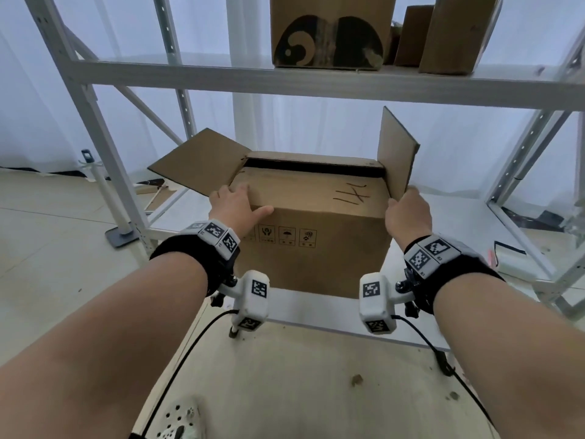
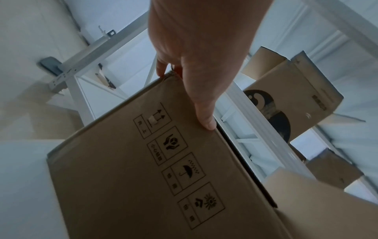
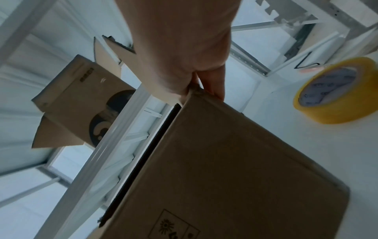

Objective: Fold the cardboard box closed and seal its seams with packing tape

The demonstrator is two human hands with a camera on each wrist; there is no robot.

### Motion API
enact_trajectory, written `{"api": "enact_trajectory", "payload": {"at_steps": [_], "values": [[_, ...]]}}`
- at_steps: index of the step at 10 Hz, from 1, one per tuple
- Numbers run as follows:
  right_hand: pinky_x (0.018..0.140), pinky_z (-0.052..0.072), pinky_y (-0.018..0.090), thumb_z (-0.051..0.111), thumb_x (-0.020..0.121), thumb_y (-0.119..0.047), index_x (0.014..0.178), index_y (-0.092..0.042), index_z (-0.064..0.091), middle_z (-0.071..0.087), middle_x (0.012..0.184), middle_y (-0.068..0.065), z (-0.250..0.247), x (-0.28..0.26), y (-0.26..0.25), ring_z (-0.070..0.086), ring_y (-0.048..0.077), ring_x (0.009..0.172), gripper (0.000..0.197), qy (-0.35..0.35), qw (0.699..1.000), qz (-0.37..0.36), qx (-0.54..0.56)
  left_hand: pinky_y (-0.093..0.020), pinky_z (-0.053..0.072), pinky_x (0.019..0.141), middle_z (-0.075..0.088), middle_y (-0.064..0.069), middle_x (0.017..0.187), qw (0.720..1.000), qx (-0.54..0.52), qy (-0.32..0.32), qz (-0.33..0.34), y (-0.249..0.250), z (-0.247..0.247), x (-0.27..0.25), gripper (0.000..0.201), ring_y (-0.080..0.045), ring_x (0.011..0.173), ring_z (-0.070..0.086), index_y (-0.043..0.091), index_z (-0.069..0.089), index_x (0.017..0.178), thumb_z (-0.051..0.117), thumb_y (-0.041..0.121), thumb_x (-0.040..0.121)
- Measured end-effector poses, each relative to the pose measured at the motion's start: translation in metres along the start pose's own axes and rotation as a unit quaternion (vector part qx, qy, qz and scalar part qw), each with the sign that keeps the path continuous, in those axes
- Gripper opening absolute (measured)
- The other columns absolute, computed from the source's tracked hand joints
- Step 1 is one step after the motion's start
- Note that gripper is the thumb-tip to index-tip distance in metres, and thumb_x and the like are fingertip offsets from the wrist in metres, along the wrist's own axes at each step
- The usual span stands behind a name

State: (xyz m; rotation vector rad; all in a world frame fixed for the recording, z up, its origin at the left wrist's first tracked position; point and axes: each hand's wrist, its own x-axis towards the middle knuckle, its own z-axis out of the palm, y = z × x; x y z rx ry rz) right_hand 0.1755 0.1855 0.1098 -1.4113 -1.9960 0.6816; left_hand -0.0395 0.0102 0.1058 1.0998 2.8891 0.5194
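Observation:
A brown cardboard box stands on a low white shelf. Its near flap lies folded down over the top, and a dark gap shows at the far side. The left side flap spreads outward; the right side flap stands upright. My left hand presses the near flap at the near left corner, thumb along the front top edge. My right hand grips the near right corner at the foot of the upright flap. A yellow tape roll lies on the shelf to the right of the box.
The shelf above runs close over the box and carries other cardboard boxes. White rack uprights stand at the left and right. A stand with a flat base is on the floor to the left.

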Motion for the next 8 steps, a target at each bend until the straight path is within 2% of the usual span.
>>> {"api": "enact_trajectory", "payload": {"at_steps": [1, 2, 3, 4, 5, 6, 7, 8], "values": [[0.094, 0.041, 0.041, 0.04, 0.1, -0.016, 0.13, 0.002, 0.04, 0.052, 0.128, 0.022, 0.001, 0.016, 0.003, 0.05, 0.038, 0.118, 0.035, 0.001, 0.999, 0.012, 0.04, -0.045, 0.018, 0.112, 0.03, -0.023, 0.146, 1.0, -0.016, 0.001, -0.005, 0.009, 0.004, 0.018, 0.086, -0.038, 0.137, 0.023, 0.011, 0.023, 0.147, 0.052, 0.063, 0.084], [0.097, 0.045, 0.047, 0.041, 0.097, -0.021, 0.124, 0.004, 0.045, 0.054, 0.124, 0.022, 0.001, 0.028, 0.01, 0.052, 0.039, 0.113, 0.037, -0.001, 0.993, 0.041, 0.112, -0.05, 0.023, 0.109, 0.03, -0.019, 0.147, 0.998, -0.056, 0.0, -0.029, 0.014, 0.006, 0.028, 0.095, -0.038, 0.136, 0.022, 0.015, 0.02, 0.147, 0.06, 0.065, 0.077], [0.089, 0.05, 0.055, 0.045, 0.091, -0.026, 0.108, 0.001, 0.052, 0.059, 0.11, 0.02, 0.0, 0.034, 0.018, 0.057, 0.041, 0.102, 0.033, -0.026, 0.984, 0.067, 0.161, -0.055, 0.024, 0.106, 0.035, -0.015, 0.145, 0.996, -0.067, -0.015, -0.055, 0.017, 0.001, 0.036, 0.101, -0.038, 0.135, 0.023, 0.02, 0.019, 0.147, 0.067, 0.065, 0.071], [0.084, 0.053, 0.055, 0.047, 0.092, -0.023, 0.107, 0.0, 0.052, 0.059, 0.107, 0.02, -0.006, 0.027, 0.016, 0.06, 0.039, 0.098, 0.028, -0.061, 0.983, 0.07, 0.158, -0.053, 0.021, 0.109, 0.029, -0.021, 0.146, 0.995, -0.057, -0.033, -0.074, 0.019, -0.006, 0.04, 0.11, -0.041, 0.137, 0.021, 0.018, 0.014, 0.148, 0.07, 0.067, 0.067], [0.085, 0.054, 0.053, 0.048, 0.093, -0.022, 0.108, -0.004, 0.05, 0.057, 0.107, 0.017, -0.01, 0.019, 0.016, 0.06, 0.037, 0.1, 0.024, -0.076, 0.985, 0.063, 0.144, -0.053, 0.022, 0.109, 0.026, -0.022, 0.147, 0.994, -0.065, -0.027, -0.08, 0.024, -0.006, 0.033, 0.109, -0.041, 0.137, 0.019, 0.018, 0.012, 0.149, 0.07, 0.064, 0.069], [0.083, 0.056, 0.049, 0.05, 0.092, -0.024, 0.112, -0.001, 0.051, 0.058, 0.106, 0.017, -0.016, 0.013, 0.016, 0.06, 0.034, 0.095, 0.03, -0.084, 0.986, 0.052, 0.131, -0.053, 0.025, 0.106, 0.027, -0.019, 0.145, 0.995, -0.071, -0.003, -0.069, 0.029, -0.005, 0.018, 0.095, -0.038, 0.136, 0.021, 0.017, 0.019, 0.146, 0.068, 0.057, 0.076], [0.076, 0.056, 0.044, 0.05, 0.088, -0.023, 0.104, 0.001, 0.055, 0.057, 0.092, 0.015, -0.026, 0.004, 0.014, 0.056, 0.029, 0.077, 0.029, -0.083, 0.989, 0.037, 0.115, -0.053, 0.026, 0.105, 0.028, -0.019, 0.144, 0.996, -0.07, 0.009, -0.051, 0.033, -0.015, 0.0, 0.088, -0.037, 0.135, 0.022, 0.016, 0.022, 0.145, 0.065, 0.055, 0.079], [0.071, 0.056, 0.046, 0.048, 0.086, -0.018, 0.08, -0.005, 0.051, 0.05, 0.076, 0.013, -0.044, -0.006, 0.006, 0.052, 0.029, 0.066, 0.014, -0.065, 0.992, 0.01, 0.108, -0.052, 0.029, 0.103, 0.032, -0.018, 0.142, 0.996, -0.075, 0.034, -0.031, 0.04, -0.036, -0.016, 0.081, -0.037, 0.132, 0.026, 0.015, 0.028, 0.142, 0.062, 0.054, 0.08]]}}
